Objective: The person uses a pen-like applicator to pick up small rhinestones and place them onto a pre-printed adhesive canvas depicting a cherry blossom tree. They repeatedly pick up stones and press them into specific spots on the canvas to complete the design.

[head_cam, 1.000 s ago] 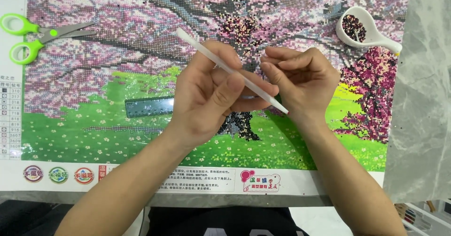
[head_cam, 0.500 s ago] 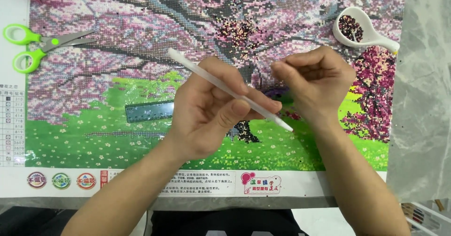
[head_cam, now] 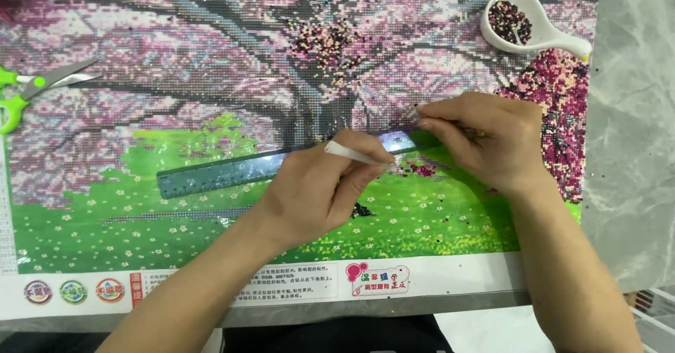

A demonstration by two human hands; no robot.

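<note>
Both hands (head_cam: 394, 174) meet mid-canvas (head_cam: 211, 65) over the ruler (head_cam: 218, 174), edges free.

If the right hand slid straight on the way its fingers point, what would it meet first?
The right hand points left along the ruler. First in that line is probably the pen in the left hand; their heights above the canvas are unclear.

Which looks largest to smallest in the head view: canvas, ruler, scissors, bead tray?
1. canvas
2. ruler
3. scissors and bead tray: look alike in size; the scissors are cut off at the edge, so unranked.
</note>
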